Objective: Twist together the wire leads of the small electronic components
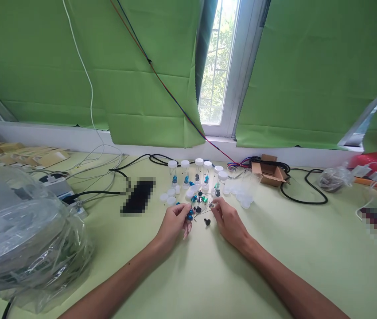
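My left hand [174, 221] is closed around small shiny blue metal parts [190, 215], which show at its fingertips. My right hand [231, 220] pinches a small silvery piece [211, 205], too small to name exactly. Between the hands lie loose black, green and blue parts, with a green one [204, 199] near the right fingertips. A black knob-headed part [207, 222] rests on the table just left of my right hand. Behind stand several clear tubes with white caps [199, 170], upright, with blue or dark parts inside. Loose white caps [164, 197] lie at their left.
More clear tubes [245, 195] lie right of the upright ones, before an open cardboard box [268, 172]. Black cable [308, 202] loops at right. A blurred dark rectangle [138, 196] lies left, near a large plastic-wrapped spool [25, 239]. Green curtains [148, 97] hang behind the table.
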Demonstrator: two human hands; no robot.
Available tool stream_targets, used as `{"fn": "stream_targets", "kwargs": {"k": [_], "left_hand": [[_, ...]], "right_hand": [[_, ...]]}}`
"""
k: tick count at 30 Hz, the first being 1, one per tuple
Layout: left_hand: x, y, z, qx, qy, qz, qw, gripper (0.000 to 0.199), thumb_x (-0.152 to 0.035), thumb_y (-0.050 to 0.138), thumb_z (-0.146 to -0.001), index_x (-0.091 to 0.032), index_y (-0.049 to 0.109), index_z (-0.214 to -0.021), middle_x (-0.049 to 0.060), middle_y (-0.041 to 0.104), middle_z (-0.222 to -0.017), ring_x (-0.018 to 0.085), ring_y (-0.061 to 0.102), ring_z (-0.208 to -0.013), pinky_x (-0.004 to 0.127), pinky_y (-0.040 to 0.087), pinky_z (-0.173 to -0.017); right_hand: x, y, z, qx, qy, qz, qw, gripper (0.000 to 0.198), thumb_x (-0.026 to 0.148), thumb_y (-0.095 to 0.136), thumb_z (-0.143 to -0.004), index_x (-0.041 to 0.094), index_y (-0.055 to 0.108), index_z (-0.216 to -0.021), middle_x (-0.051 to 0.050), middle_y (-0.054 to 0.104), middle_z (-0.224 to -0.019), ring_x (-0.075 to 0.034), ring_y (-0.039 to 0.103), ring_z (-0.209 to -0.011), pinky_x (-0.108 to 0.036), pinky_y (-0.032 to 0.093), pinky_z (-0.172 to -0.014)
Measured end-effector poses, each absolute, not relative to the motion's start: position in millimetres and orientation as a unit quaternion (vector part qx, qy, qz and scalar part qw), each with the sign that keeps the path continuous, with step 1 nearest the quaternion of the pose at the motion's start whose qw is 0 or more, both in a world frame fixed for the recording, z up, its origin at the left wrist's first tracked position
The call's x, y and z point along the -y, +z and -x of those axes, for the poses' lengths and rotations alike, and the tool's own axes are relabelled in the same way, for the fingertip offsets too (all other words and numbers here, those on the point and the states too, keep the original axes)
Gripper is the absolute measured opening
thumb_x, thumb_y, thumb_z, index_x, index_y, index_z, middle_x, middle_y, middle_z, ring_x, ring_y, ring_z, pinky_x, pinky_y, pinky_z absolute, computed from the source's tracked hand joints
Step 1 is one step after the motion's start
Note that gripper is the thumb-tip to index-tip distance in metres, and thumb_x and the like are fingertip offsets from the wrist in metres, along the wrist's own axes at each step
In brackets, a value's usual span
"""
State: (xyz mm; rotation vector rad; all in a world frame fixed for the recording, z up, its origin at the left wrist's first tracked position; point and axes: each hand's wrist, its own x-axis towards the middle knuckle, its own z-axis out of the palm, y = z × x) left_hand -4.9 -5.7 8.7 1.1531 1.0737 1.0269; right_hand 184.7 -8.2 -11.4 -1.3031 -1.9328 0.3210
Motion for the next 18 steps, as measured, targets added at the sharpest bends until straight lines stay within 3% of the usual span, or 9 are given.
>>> {"fn": "stream_targets", "kwargs": {"k": [8,18], "left_hand": [[5.7,10.5,5.0,-0.457,0.432,-0.508,0.588,0.037,-0.051,0.057,-0.083,-0.016,0.057,-0.072,-0.002,0.053,-0.041,0.008,0.042,-0.029,0.018,0.034,-0.031],[7.6,14.0,2.6,-0.46,0.427,-0.505,0.592,0.039,-0.053,0.057,-0.082,-0.015,0.058,-0.072,-0.001,0.054,-0.042,0.008,0.044,-0.03,0.018,0.036,-0.033]], "right_hand": [[12.3,-7.0,-183.1,0.768,0.119,0.452,0.438,0.022,0.019,0.035,-0.098,0.02,0.056,-0.102,-0.008,0.062,-0.097,-0.019,0.06,-0.088,-0.029,0.047,-0.076],[15.9,-2.0,-182.0,0.766,0.107,0.435,0.46,0.025,0.017,0.033,-0.098,0.021,0.057,-0.105,-0.007,0.058,-0.093,-0.017,0.057,-0.08,-0.029,0.047,-0.072]]}}
